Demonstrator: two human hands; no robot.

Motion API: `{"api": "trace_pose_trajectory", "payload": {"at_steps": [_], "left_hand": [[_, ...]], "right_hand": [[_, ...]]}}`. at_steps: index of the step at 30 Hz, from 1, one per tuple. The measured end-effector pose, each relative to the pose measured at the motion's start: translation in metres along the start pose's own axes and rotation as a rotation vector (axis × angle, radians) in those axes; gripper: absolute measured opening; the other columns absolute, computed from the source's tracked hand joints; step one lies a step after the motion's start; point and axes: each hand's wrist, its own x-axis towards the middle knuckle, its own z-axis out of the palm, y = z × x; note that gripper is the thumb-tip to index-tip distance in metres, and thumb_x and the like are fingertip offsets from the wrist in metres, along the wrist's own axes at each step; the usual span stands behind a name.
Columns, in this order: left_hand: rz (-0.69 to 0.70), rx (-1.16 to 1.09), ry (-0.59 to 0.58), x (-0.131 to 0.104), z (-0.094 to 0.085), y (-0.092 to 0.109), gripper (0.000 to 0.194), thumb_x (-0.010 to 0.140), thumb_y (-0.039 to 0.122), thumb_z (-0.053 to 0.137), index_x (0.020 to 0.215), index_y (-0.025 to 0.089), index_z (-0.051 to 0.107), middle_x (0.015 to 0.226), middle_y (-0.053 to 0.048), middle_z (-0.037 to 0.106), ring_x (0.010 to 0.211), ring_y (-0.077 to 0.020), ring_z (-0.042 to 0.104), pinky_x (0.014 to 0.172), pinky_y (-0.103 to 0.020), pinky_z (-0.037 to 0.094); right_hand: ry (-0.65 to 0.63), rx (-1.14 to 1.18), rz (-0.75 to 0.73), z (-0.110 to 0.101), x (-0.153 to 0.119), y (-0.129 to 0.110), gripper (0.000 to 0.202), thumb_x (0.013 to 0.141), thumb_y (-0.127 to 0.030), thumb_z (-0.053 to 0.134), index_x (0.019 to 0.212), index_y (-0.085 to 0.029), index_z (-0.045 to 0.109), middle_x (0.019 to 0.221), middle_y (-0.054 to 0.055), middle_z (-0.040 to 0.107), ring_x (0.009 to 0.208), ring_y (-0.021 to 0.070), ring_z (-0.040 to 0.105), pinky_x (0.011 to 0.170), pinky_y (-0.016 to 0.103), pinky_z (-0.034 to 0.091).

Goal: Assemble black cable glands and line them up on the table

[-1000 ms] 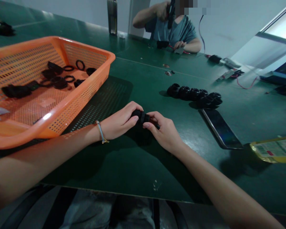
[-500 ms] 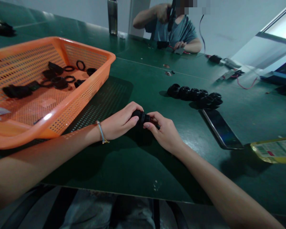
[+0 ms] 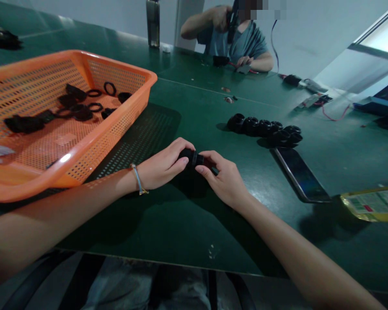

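Note:
Near the front of the green table, my left hand (image 3: pixel 163 165) is closed round the left part of a black round plastic fitting (image 3: pixel 194 159). A raised ring shows round the fitting's middle, and its narrower end points right. My right hand (image 3: pixel 224 176) has thumb and forefinger curled at that narrow end; the other fingers bend behind it. My left palm and fingers hide much of the fitting. Farther back to the right stands a cluster of several similar black round parts (image 3: pixel 264 128), apart from both hands.
An orange perforated basket (image 3: pixel 111 148) at left holds black rings (image 3: pixel 109 88) and other black parts. At right lie a phone (image 3: pixel 300 174) and a yellow-edged package (image 3: pixel 375 204). Across the table (image 3: pixel 194 232) sits a person (image 3: pixel 233 43) near a dark bottle (image 3: pixel 153 23) and wired parts.
My right thumb and fingertips have shifted very slightly at the fitting's narrow end. My left hand and the fitting stay in the same place.

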Motion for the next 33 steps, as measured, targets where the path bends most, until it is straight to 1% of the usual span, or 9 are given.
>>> {"api": "trace_pose_trajectory", "payload": {"at_steps": [3, 7, 14, 20, 25, 33], "left_hand": [[-0.002, 0.002, -0.002, -0.0001, 0.0002, 0.0007, 0.026, 0.086, 0.026, 0.030, 0.104, 0.014, 0.044, 0.099, -0.008, 0.051, 0.092, -0.0186, 0.050, 0.087, -0.036, 0.045], [0.005, -0.002, -0.005, -0.0001, 0.0006, 0.0012, 0.028, 0.086, 0.026, 0.030, 0.104, 0.012, 0.045, 0.099, -0.009, 0.051, 0.092, -0.0188, 0.050, 0.087, -0.036, 0.044], [-0.001, 0.001, -0.012, 0.0000, -0.0004, 0.0019, 0.026, 0.086, 0.026, 0.029, 0.104, 0.014, 0.044, 0.100, -0.009, 0.052, 0.092, -0.0190, 0.050, 0.087, -0.036, 0.045], [-0.002, 0.011, -0.010, 0.0005, 0.0001, 0.0025, 0.026, 0.085, 0.026, 0.030, 0.104, 0.014, 0.044, 0.101, -0.009, 0.052, 0.093, -0.0191, 0.050, 0.088, -0.036, 0.045], [0.009, 0.008, -0.010, 0.0002, -0.0001, 0.0026, 0.028, 0.086, 0.025, 0.029, 0.103, 0.012, 0.045, 0.100, -0.010, 0.051, 0.092, -0.0193, 0.050, 0.088, -0.036, 0.044], [0.010, 0.010, -0.009, -0.0002, -0.0003, 0.0031, 0.026, 0.086, 0.025, 0.029, 0.103, 0.013, 0.044, 0.100, -0.009, 0.051, 0.092, -0.0188, 0.050, 0.088, -0.036, 0.044]], "right_hand": [[0.012, 0.029, -0.021, 0.0003, -0.0006, 0.0002, 0.018, 0.082, -0.029, 0.056, 0.097, -0.019, 0.055, 0.081, 0.003, 0.064, 0.070, 0.0156, 0.060, 0.065, 0.028, 0.048], [0.006, 0.039, -0.013, 0.0007, -0.0009, 0.0006, 0.028, 0.077, -0.029, 0.062, 0.101, -0.019, 0.053, 0.083, 0.002, 0.063, 0.073, 0.0164, 0.060, 0.068, 0.031, 0.048], [-0.002, 0.063, -0.058, 0.0004, -0.0012, 0.0023, 0.022, 0.079, -0.026, 0.059, 0.099, -0.019, 0.053, 0.081, 0.002, 0.062, 0.071, 0.0148, 0.058, 0.067, 0.030, 0.048], [0.005, 0.065, -0.018, 0.0008, -0.0006, 0.0006, 0.020, 0.078, -0.024, 0.059, 0.097, -0.019, 0.054, 0.080, 0.001, 0.063, 0.070, 0.0146, 0.059, 0.067, 0.029, 0.049], [0.005, 0.060, -0.008, 0.0010, -0.0004, 0.0007, 0.020, 0.078, -0.023, 0.060, 0.096, -0.018, 0.055, 0.080, 0.002, 0.064, 0.070, 0.0144, 0.059, 0.066, 0.029, 0.049], [0.008, 0.041, 0.009, 0.0022, 0.0001, 0.0010, 0.019, 0.078, -0.023, 0.058, 0.097, -0.019, 0.056, 0.080, 0.002, 0.064, 0.070, 0.0145, 0.059, 0.065, 0.029, 0.049]]}}
